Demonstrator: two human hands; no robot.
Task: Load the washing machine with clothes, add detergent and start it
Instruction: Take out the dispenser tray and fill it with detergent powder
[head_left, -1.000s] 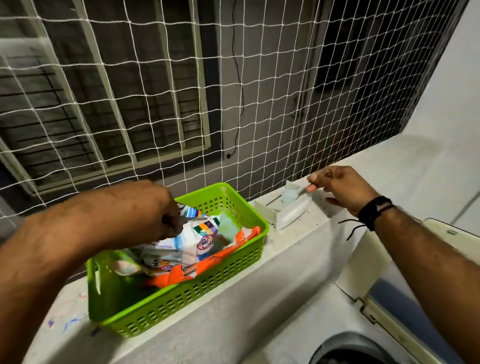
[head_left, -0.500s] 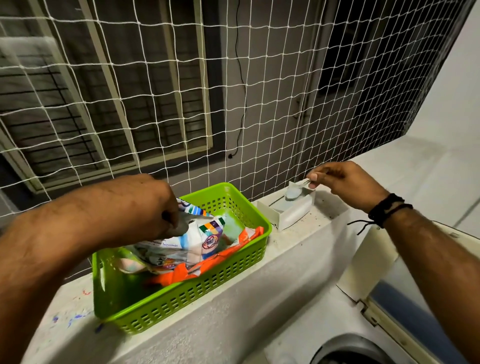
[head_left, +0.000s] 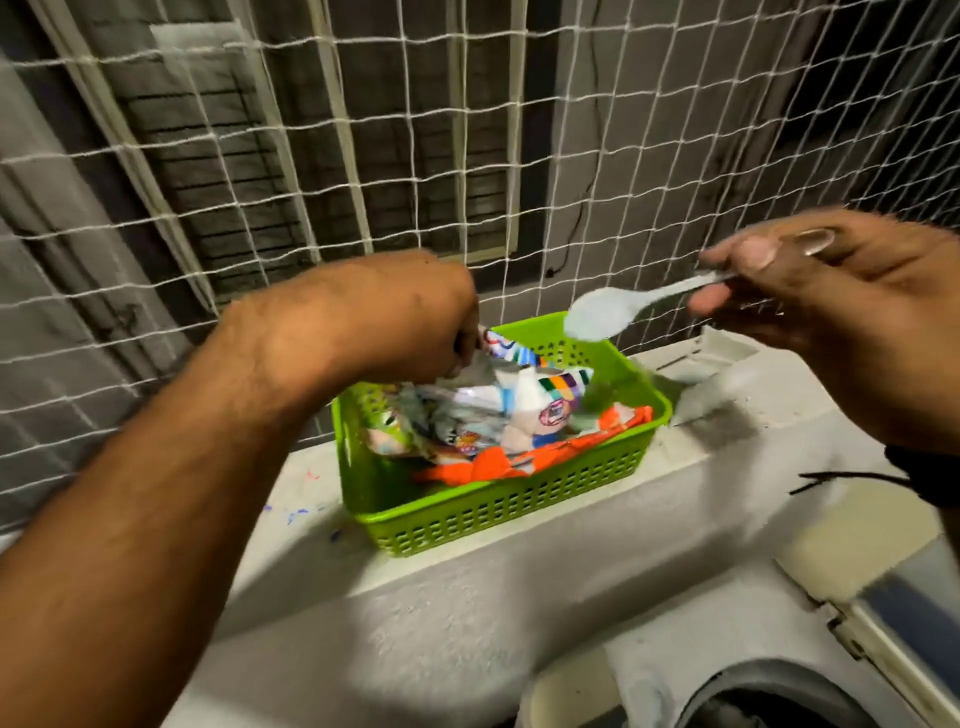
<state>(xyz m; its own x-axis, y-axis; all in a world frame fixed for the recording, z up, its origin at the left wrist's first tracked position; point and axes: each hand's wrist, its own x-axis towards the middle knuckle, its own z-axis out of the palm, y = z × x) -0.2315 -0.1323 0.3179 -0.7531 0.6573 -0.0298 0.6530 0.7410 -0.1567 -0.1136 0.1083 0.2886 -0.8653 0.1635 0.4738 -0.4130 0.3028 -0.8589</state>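
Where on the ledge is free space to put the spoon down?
Bare ledge runs in front of the green basket, and a paint-flecked patch lies left of it. The basket is crowded with detergent packets; to its right, the white box takes the ledge.

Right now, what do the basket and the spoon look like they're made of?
Basket: bright green moulded plastic, judging by its slotted walls and smooth, slightly glossy rim. Spoon: pale, thin, one piece, probably plastic; motion blur leaves its finish unclear.

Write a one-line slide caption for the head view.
Right hand holds spoon above green basket; left hand grips detergent packet.
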